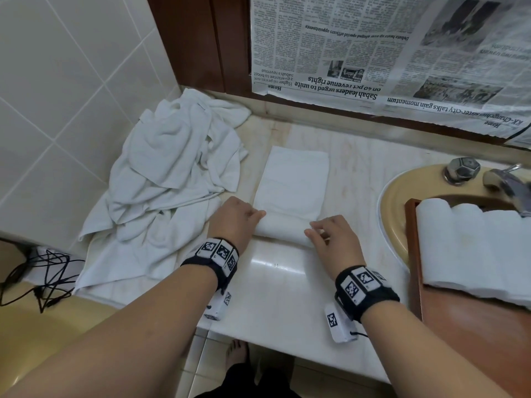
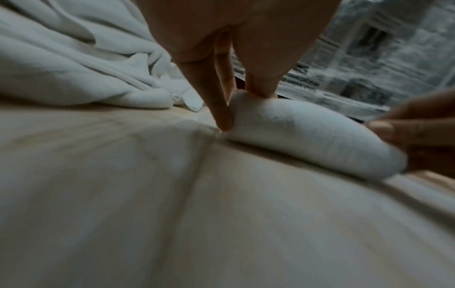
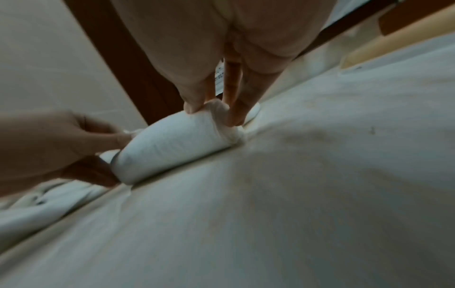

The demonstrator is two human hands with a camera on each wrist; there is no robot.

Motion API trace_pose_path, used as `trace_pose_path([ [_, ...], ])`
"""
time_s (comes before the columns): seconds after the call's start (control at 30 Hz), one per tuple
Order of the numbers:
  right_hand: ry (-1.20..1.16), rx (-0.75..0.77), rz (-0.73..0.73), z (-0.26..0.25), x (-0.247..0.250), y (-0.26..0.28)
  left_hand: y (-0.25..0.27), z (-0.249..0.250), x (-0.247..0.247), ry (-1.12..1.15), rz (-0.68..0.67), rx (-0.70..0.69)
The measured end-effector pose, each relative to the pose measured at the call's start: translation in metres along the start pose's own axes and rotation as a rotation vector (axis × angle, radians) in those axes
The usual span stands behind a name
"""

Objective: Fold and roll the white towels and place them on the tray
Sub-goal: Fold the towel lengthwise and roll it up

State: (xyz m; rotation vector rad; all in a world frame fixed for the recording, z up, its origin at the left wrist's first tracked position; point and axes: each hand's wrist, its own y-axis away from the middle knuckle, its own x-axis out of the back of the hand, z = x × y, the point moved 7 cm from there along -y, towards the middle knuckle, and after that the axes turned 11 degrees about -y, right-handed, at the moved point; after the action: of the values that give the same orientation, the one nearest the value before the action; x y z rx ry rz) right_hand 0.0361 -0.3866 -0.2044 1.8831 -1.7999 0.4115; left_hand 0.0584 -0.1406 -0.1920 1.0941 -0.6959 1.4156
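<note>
The soft, light towel (image 1: 290, 196), half rolled on the counter (image 1: 275, 285), is pinched at its 2 roll ends by the left hand (image 1: 234, 218) and right hand (image 1: 334, 239), likely loosening unless kept snug.

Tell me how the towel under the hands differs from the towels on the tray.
The towel under the hands is only partly rolled, with a flat folded part beyond the roll; the towels on the tray are fully rolled. The first lies on the counter, held at its ends by the left hand and right hand; the others lie side by side on the wooden tray, untouched. All are white.
</note>
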Motion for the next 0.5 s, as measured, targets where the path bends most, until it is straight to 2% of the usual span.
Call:
trace_pose_path([
  [0.07,0.063,0.038,-0.042,0.001,-0.005,0.003,0.009,0.0,-0.005,-0.088,-0.002,-0.095],
  [0.2,0.095,-0.013,-0.199,0.016,-0.011,0.001,0.02,-0.012,-0.016,-0.207,-0.033,-0.22],
  [0.33,0.151,-0.05,-0.198,0.021,-0.009,-0.004,0.016,-0.016,-0.018,-0.248,-0.07,-0.297],
  [0.5,0.099,-0.112,-0.23,0.029,-0.007,0.001,0.016,-0.026,-0.021,-0.226,-0.115,-0.386],
])
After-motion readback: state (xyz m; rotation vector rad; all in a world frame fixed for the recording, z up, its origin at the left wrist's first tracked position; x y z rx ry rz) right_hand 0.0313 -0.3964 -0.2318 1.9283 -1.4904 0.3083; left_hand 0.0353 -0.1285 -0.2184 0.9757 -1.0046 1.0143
